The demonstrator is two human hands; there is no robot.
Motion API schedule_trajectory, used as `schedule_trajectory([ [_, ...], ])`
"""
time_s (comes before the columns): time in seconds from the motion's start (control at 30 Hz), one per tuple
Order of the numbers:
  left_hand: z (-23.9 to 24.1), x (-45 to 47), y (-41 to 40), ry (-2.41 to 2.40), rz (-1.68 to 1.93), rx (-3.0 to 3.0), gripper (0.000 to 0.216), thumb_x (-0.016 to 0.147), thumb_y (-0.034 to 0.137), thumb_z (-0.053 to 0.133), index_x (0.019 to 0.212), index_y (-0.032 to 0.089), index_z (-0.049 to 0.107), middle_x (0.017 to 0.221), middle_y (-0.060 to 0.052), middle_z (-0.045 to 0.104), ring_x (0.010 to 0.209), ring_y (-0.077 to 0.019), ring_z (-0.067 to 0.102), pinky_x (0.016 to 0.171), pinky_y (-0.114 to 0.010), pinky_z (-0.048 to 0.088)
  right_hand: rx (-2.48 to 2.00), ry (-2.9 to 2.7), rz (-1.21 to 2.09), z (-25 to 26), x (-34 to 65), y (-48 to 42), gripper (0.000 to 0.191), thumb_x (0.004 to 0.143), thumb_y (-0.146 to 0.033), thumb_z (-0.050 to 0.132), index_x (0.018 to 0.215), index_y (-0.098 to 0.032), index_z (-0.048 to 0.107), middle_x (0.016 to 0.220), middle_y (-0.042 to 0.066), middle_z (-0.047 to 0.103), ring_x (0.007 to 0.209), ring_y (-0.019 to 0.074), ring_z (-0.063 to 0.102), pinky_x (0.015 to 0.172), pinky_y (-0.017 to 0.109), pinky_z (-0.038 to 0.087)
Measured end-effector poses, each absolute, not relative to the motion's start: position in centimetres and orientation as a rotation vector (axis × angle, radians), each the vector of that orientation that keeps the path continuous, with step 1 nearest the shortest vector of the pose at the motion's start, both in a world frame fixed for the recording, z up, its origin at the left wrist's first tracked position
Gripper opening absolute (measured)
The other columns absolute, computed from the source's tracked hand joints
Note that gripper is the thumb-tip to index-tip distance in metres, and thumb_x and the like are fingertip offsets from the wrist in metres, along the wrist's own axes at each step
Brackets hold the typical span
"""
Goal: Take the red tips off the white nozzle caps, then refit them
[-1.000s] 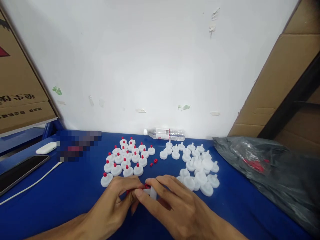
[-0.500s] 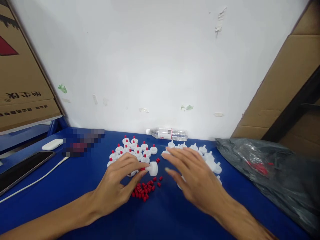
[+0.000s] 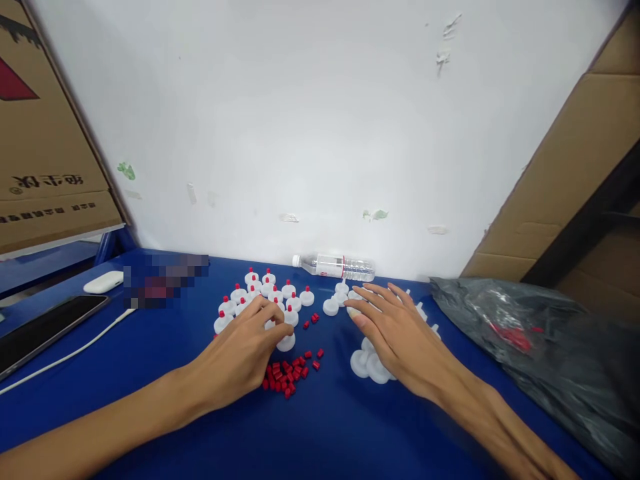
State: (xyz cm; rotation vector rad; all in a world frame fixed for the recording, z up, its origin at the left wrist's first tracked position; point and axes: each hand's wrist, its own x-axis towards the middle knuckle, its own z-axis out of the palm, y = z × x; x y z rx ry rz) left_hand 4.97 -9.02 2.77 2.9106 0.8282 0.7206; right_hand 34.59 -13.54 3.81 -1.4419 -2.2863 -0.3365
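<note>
My left hand [image 3: 253,340] is closed in a pinch over a white nozzle cap [image 3: 286,343]. The cap is upright at the near end of a group of similar white caps [image 3: 307,297] with red tips; its own top is hidden by my fingers. Just in front of that hand lies a pile of small red tip caps [image 3: 287,375]. My right hand [image 3: 395,333] hovers over plain white nozzle caps [image 3: 373,365], fingers stretched out and palm down. It covers several of them, and nothing shows in its grasp.
A clear plastic bottle [image 3: 345,267] lies along the wall at the back. On the left are a phone [image 3: 50,330], a white cable [image 3: 85,353] and a white case [image 3: 103,282]. A dark plastic bag [image 3: 550,360] covers the right side of the blue table [image 3: 310,440].
My left hand has turned the tilted nozzle cap upright and lowered it beside the red-tipped group. My right hand has moved slightly right, farther over the plain white caps.
</note>
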Motion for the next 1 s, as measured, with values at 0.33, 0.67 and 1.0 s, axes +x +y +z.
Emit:
schedule_trajectory([
  [0.33,2.3,4.7,-8.0,0.901,0.72,3.011,0.045,0.092,-0.004,0.041,0.118,0.021,0.067,0.112,-0.011,0.06,0.103,-0.0267,0.049,0.083,-0.04,0.051,-1.369,-2.321,-0.284,4.9,34.6,-14.0,0.033,0.109,-0.039,0.041,0.123,-0.026,0.068,0.13,0.004,0.07,0.131,0.0268,0.056,0.119,0.062,0.027],
  [0.67,3.6,4.8,-8.9,0.774,0.78,2.984,0.037,0.097,0.002,0.043,0.12,0.021,0.065,0.119,-0.011,0.058,0.111,-0.0271,0.048,0.091,-0.044,0.049,-1.388,-2.389,-0.08,6.9,37.9,-14.9,0.037,0.088,-0.062,0.069,0.111,-0.033,0.074,0.133,0.003,0.068,0.139,0.0337,0.049,0.111,0.06,0.045],
  [1.0,3.4,4.7,-9.1,0.694,0.818,2.93,0.035,0.098,0.001,0.044,0.12,0.021,0.062,0.115,-0.009,0.056,0.113,-0.0265,0.047,0.093,-0.043,0.047,-1.55,-2.575,0.274,7.1,38.1,-14.8,0.043,0.068,-0.066,0.085,0.101,-0.039,0.08,0.166,-0.002,0.034,0.154,0.0454,0.016,0.117,0.074,0.022],
])
